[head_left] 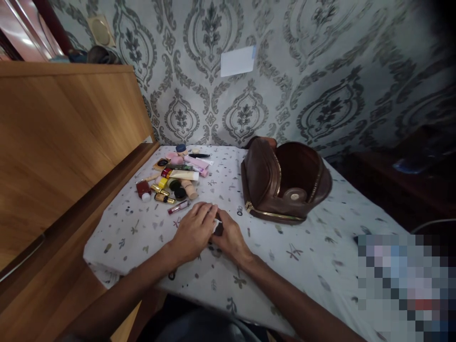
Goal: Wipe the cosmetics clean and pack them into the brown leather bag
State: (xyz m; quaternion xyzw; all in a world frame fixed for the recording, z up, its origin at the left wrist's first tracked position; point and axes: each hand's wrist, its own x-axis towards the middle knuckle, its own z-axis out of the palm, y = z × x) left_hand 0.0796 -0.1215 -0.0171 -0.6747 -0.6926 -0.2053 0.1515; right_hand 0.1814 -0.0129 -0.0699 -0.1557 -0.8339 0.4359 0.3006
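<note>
My left hand (194, 230) and my right hand (231, 237) rest together on the white patterned tablecloth (313, 247), fingers touching. A small dark object (218, 229) shows between them; whether either hand grips it I cannot tell. Just beyond my left hand lies a pile of cosmetics (174, 178): tubes, lipsticks, small jars and pink sponges. To the right of my hands stands a brown leather bag (285, 183) with its gold zipper undone and its mouth facing me.
A wooden headboard or cabinet panel (64, 133) runs along the left side. Patterned wallpaper (320, 71) with a white card (237, 61) stuck to it backs the table. Dark furniture (409, 175) stands at the right.
</note>
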